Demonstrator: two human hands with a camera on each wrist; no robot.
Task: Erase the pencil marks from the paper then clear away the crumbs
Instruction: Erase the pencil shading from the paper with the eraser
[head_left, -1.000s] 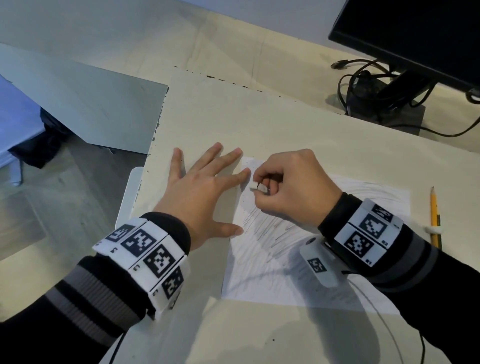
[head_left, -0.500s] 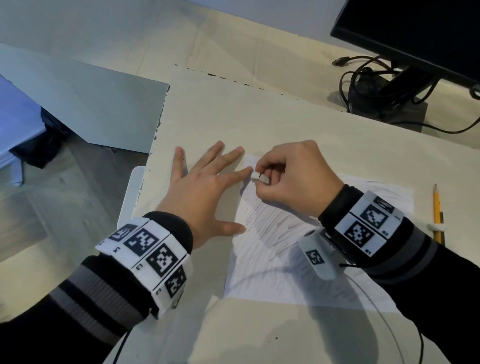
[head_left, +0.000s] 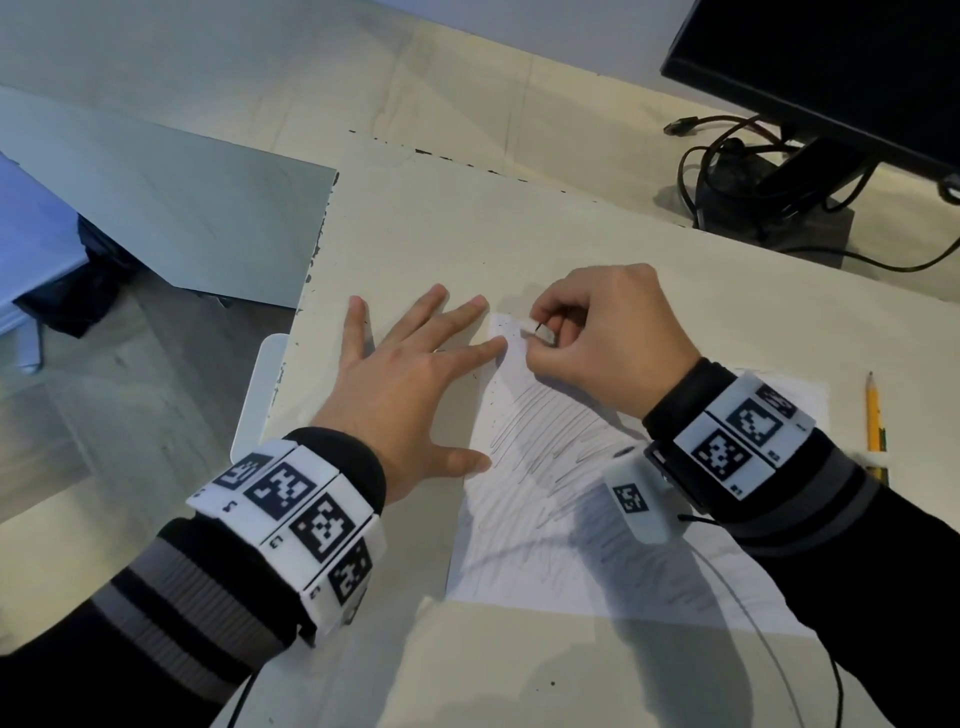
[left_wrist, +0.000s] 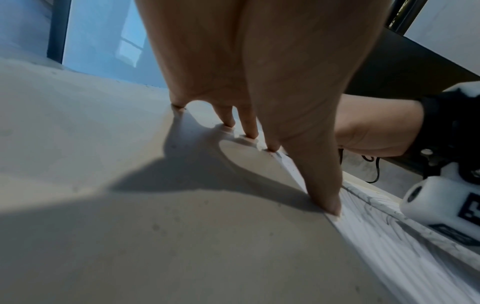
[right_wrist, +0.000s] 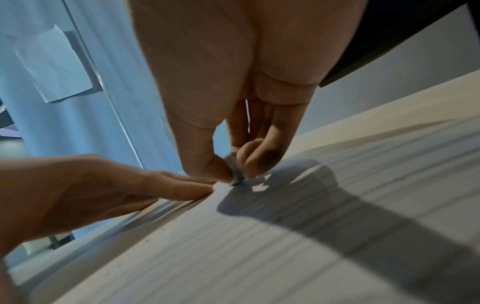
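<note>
I spread my left hand (head_left: 410, 384) flat, pinning the paper (head_left: 561, 551) edge to the bench (head_left: 467, 218), while my right hand (head_left: 597, 343) pinches the eraser (head_left: 531, 326) upright for concentrated rubbing pressure.

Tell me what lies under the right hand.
Under the right hand, the small white eraser pinched in its fingers meets the white scribbled paper. Whether marks remain directly beneath is covered.

We wear black sleeves (head_left: 171, 613) with grey stripes near the cuffs on both arms. Each wrist carries a white band (head_left: 291, 514) of square black-and-white coded markers — the second band (head_left: 743, 436) sits at 3 o'clock. Under the right wrist hangs a white camera pod (head_left: 636, 499), a thin black cable (head_left: 769, 603) trailing from it.
</note>
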